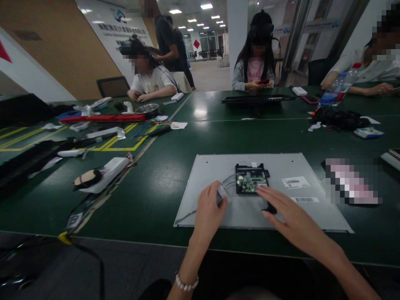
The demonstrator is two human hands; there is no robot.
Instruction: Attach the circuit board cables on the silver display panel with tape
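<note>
A grey metal panel (218, 171) lies flat on the green table (168, 166) in front of me. A green circuit board in a black frame (251, 179) sits near its middle, with thin white wires (227, 180) running off its left side. My left hand (210, 208) rests on the panel with its fingers curled around a small white piece at the wire ends. My right hand (286, 212) reaches in with fingers stretched out, fingertips at the board's lower edge, over a small dark object (271, 208).
Three seated people and one standing person are at the table's far side. A black monitor (258, 100) lies flat at the back. A white device (106, 173), red bar (103, 118) and cables clutter the left; a water bottle (336, 89) and dark pouch (339, 118) are right.
</note>
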